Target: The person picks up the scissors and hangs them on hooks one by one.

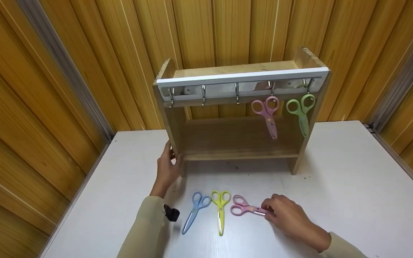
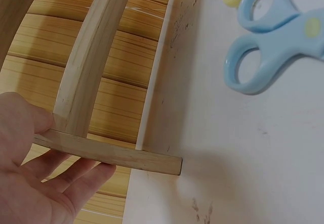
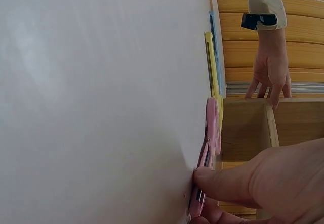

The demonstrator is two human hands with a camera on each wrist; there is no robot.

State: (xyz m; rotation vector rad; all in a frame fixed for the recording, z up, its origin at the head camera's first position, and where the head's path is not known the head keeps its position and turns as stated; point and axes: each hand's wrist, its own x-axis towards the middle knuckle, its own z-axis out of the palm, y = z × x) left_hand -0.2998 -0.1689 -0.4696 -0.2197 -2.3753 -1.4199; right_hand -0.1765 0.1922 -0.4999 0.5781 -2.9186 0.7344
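Our right hand [image 1: 287, 216] pinches pink scissors [image 1: 245, 207] by the blades, thumb to fingers, perhaps to keep the loops free. Our left hand [image 1: 167, 169] grips the wooden shelf [image 1: 221, 139] by its side, probably to steady it. Between our hands, nearer us on the bench [image 1: 95, 200], lie one blue pair [image 1: 196, 209] and one yellow pair [image 1: 221, 208]; beyond both hands, two of five hooks [image 1: 237, 93] carry one pink pair [image 1: 268, 114] and one green pair [image 1: 302, 114].

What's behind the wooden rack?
Behind the wooden rack is the wood-panelled wall, visible above it and through the gap between the hook rail and lower shelf. In the head view, the lower shelf hides the table's back edge directly behind it.
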